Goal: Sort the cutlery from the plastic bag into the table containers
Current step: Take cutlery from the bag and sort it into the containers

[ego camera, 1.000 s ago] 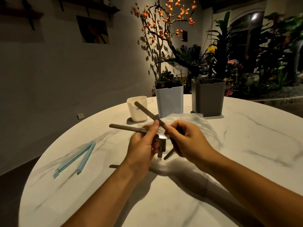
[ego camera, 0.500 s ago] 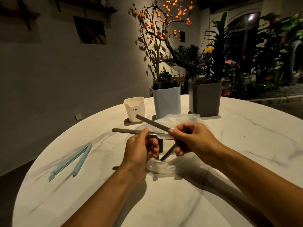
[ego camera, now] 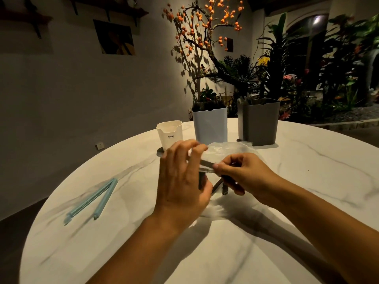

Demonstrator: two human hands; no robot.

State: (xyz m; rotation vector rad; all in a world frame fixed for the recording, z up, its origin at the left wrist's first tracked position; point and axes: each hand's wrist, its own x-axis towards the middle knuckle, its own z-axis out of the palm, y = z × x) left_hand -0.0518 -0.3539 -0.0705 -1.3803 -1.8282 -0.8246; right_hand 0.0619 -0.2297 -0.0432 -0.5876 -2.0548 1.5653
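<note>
Having lifted, left hand (ego camera: pixel 180 181) fingers now hide the cutlery (ego camera: pixel 206 169).

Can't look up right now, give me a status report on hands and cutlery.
Right hand pinching grey cutlery over the plastic bag. Left hand fingers spread, grip unclear. Three containers behind, path open.
</note>
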